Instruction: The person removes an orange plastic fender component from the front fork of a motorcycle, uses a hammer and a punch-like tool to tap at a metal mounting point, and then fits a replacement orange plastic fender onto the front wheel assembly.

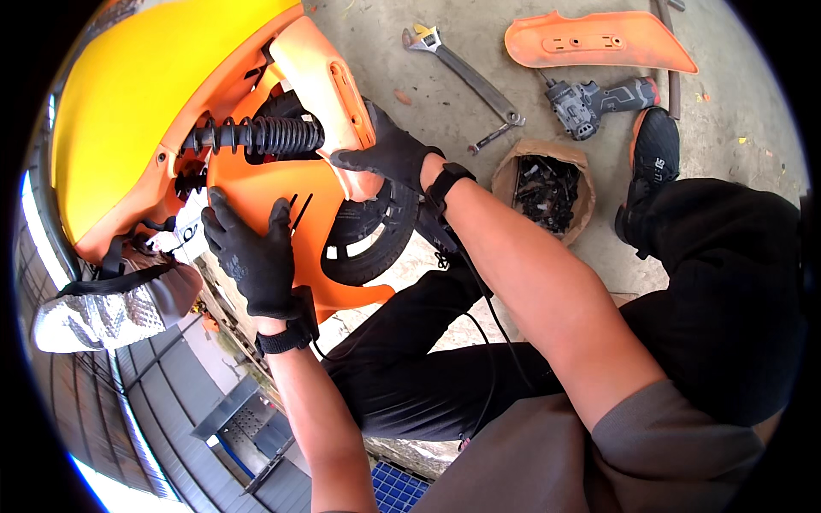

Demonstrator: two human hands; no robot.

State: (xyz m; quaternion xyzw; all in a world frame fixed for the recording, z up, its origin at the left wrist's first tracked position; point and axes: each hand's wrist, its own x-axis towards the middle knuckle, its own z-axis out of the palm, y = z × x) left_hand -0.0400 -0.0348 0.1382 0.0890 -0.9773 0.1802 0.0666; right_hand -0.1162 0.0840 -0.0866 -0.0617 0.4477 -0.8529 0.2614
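A yellow and orange vehicle body [128, 111] fills the upper left, with a black coil-spring shock absorber [269, 135] and a black-tyred wheel [385, 244]. My left hand [256, 256], in a black glove, lies on the orange fender [329, 278] with its fingers apart. My right hand [389, 154], gloved too, grips the lower part of a slotted orange plastic cover [329, 77] beside the shock absorber. Its thumb shows on the near side; most of the other fingers are hidden behind the cover.
On the concrete floor lie an adjustable wrench [470, 77], a smaller wrench [492, 139], a grey cordless power tool [586, 107] and a loose orange cover [599, 41]. A paper bag [505, 175] of dark small parts stands near my shoe [654, 154]. A silver quilted object [103, 316] is at left.
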